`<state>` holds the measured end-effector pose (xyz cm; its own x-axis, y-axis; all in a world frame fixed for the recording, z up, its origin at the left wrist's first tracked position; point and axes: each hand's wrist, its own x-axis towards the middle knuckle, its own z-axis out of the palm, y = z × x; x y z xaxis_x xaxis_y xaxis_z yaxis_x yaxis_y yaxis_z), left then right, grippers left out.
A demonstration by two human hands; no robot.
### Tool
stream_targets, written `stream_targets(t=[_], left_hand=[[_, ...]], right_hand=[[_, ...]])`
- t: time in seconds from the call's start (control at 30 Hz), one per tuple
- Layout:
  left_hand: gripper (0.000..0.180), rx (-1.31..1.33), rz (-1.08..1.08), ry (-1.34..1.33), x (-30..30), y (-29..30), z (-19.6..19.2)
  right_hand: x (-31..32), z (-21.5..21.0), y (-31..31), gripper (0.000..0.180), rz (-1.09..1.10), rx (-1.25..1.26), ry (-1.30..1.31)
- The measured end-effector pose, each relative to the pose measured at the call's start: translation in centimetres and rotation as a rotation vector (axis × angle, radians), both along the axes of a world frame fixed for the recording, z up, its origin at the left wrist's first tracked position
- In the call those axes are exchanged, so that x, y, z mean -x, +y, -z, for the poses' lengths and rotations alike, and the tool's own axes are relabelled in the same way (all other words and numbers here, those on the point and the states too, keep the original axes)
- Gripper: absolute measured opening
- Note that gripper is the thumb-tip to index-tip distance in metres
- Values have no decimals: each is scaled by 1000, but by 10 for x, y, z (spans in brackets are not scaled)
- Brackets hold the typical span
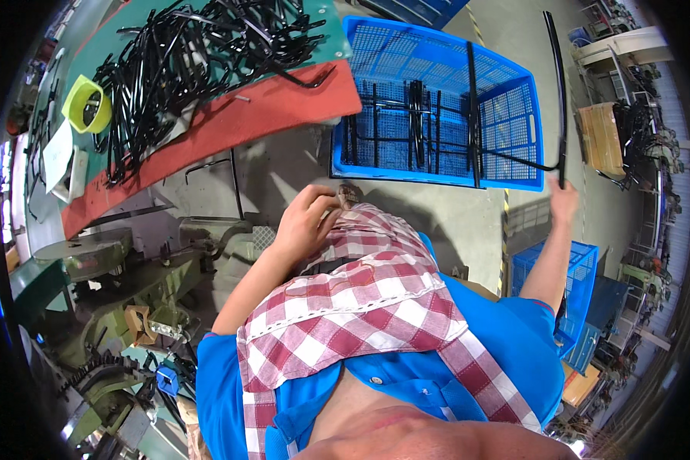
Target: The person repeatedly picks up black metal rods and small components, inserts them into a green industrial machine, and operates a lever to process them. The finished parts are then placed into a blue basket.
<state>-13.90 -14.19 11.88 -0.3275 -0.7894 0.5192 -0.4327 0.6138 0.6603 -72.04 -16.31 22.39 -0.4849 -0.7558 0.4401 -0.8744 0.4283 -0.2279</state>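
At the right, my right hand (564, 201) is closed round the lower end of a long black bent metal tube (562, 100). The tube reaches away from me past the blue crate's right side. A thinner part runs left from it over the crate and joins a black bar lying across the crate's wall. My left hand (307, 221) hovers in front of my checked apron (360, 307), fingers loosely curled and apart, with nothing visible in it. The blue mesh crate (437, 178) stands ahead with several black tube pieces (418, 123) inside.
To the left, a green-topped workbench with a red edge (284, 100) carries a heap of black bent tubes (199, 57) and a yellow container (84, 103). Green machinery (146, 291) stands at lower left. Another blue crate (583, 268) sits near my right arm.
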Motion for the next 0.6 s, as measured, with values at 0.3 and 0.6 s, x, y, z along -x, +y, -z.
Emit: stream_targets(t=[0.3,0.6], left_hand=[[13,-293,-75,-121,-14,20,-16],[14,-434,-86,-226,-20,24,-42]], right_hand=[[-167,102,-110,31,-339,-78,-1379],[-173,186,-111,33,-92,3,-1225]])
